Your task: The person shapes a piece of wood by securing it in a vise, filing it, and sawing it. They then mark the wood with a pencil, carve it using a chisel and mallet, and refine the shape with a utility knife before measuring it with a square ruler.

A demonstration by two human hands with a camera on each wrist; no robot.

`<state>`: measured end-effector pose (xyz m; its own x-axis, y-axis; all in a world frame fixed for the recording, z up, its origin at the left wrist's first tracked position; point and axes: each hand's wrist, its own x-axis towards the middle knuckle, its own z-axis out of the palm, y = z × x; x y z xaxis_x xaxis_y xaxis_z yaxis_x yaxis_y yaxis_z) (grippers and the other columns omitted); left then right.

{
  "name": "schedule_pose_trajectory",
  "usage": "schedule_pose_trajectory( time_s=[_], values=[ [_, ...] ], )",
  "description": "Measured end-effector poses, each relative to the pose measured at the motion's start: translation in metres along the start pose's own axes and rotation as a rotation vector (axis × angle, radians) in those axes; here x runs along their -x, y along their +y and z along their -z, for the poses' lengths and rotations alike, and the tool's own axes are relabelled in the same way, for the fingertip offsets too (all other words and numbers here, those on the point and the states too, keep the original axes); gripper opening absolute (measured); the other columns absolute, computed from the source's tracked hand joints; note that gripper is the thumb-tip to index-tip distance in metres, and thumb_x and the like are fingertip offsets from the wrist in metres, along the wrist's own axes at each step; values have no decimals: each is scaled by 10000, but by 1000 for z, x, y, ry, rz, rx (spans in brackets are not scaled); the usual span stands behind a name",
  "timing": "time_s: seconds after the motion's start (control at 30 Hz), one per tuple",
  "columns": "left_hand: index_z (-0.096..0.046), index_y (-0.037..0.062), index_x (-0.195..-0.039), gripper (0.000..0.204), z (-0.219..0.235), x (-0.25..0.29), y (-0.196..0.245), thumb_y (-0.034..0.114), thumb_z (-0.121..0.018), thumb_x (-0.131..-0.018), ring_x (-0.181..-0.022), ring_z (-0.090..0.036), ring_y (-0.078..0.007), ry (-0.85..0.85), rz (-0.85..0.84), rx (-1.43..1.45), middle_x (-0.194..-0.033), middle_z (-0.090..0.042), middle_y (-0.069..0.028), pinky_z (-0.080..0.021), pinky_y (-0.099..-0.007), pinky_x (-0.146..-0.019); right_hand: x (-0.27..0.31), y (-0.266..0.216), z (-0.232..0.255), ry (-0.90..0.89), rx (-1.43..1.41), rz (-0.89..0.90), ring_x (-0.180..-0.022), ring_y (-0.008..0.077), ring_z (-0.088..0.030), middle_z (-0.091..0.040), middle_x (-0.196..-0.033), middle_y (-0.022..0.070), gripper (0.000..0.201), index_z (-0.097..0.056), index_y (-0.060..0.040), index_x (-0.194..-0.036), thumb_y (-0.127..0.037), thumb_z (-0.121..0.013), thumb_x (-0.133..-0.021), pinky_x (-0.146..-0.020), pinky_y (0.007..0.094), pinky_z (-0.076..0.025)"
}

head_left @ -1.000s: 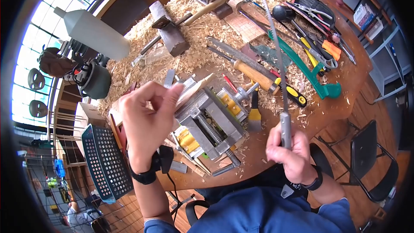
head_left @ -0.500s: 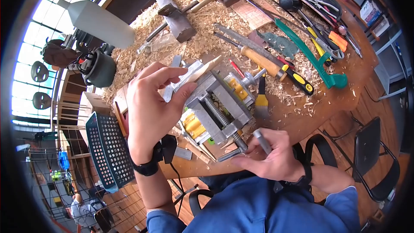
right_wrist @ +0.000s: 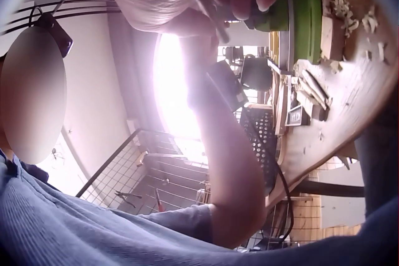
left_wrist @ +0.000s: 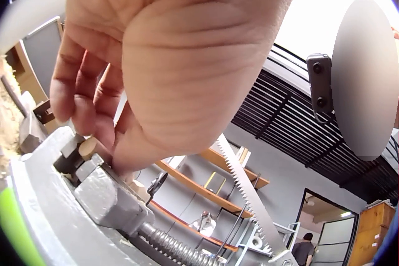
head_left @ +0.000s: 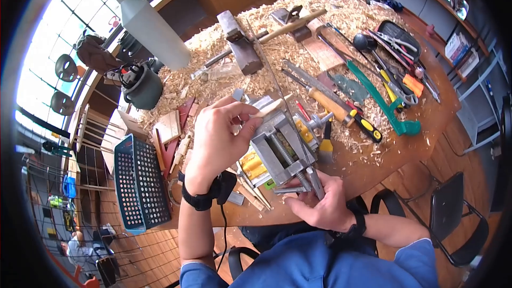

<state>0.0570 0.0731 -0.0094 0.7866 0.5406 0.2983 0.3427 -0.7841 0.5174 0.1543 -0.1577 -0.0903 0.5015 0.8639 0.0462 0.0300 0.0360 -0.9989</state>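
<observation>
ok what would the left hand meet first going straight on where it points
Probably the pale wooden stick at the vise, which the left hand seems to pinch; exact contact is hard to judge.

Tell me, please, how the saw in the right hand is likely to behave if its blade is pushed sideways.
The saw would probably bend rather than stay rigid, as its blade looks long and thin. It may snag, since its edge is toothed. It could also twist, because the right hand appears to grip it only at the handle.
</observation>
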Motion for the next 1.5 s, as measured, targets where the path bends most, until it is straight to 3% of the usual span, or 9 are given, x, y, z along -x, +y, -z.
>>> schedule_pose_trajectory(
  time_s=[0.27, 0.43, 0.57, 0.63, 0.8, 0.87, 0.93, 1.2, 1.5],
  values=[
    [-829, 65, -1059, 302, -10, -24, 7, 225, -895, -811, -840, -737, -291, -3, -141, -64, -979, -738, -100, -582, -397, -751, -1, 5, -17, 124, 33, -29, -594, 22, -569, -721, -687, -13, 213, -771, -17, -858, -180, -908, -872, -555, 237, -483],
    [-853, 93, -1037, 272, -17, -27, 8, 258, -886, -823, -853, -746, -299, -27, -78, -92, -998, -742, -94, -584, -400, -756, -4, 17, -15, 186, 287, 160, -635, 303, -712, -677, -750, 130, 170, -618, -15, -862, 2, -781, -818, -593, 398, -560],
    [-862, 125, -1030, 256, -14, -29, 12, 273, -888, -823, -869, -753, -293, -59, 3, -28, -1009, -746, -75, -588, -393, -767, -7, 15, 6, 119, 438, 338, -635, 200, -701, -700, -784, 80, 163, -666, 6, -903, -1, -800, -811, -593, 328, -552],
    [-864, 140, -1030, 246, -17, -29, 10, 271, -886, -823, -880, -755, -292, -37, 1, -28, -1012, -747, -66, -589, -394, -779, -5, 6, 18, 109, 572, 497, -724, 366, -711, -695, -906, 136, 198, -687, -33, -933, 23, -763, -759, -638, 428, -575],
    [-866, 162, -987, 191, -24, -27, 5, 281, -851, -837, -937, -758, -297, 14, -8, -25, -1023, -758, -61, -594, -408, -827, -13, -2, 45, 224, 621, 466, -843, 282, -734, -698, -1030, 99, 314, -739, -47, -1014, 52, -790, -721, -750, 400, -591],
    [-865, 161, -951, 173, -21, -31, 6, 283, -852, -830, -936, -756, -303, 21, 41, -3, -1003, -760, -69, -594, -419, -816, -10, -15, 50, 205, 440, 112, -725, 65, -604, -718, -1047, 43, 345, -729, -12, -1127, 59, -796, -796, -651, 225, -473],
    [-862, 152, -906, 152, -21, -35, 8, 283, -851, -830, -939, -754, -314, -44, 81, -66, -968, -759, -83, -593, -430, -804, -13, -14, 51, 151, 124, 85, -703, 1, -531, -756, -1049, 68, 350, -697, 21, -1200, 50, -775, -860, -619, 180, -403],
    [-830, 92, -915, 195, -26, -37, 3, 285, -819, -888, -826, -745, -360, 28, -44, -66, -872, -765, -122, -584, -473, -740, 2, -53, 11, -221, 88, 140, -653, 8, -595, -781, -839, 34, 162, -763, 7, -1074, 56, -680, -944, -592, 192, -456],
    [-769, 14, -1035, 199, 8, -12, 16, 205, -767, -980, -652, -633, -186, 32, -116, 350, -782, -707, -110, -506, -350, -615, -22, -49, 28, 250, 122, 198, -636, -3, -486, -750, -967, 29, 163, -716, -16, -1039, 68, -737, -901, -585, 197, -375]
  ],
)
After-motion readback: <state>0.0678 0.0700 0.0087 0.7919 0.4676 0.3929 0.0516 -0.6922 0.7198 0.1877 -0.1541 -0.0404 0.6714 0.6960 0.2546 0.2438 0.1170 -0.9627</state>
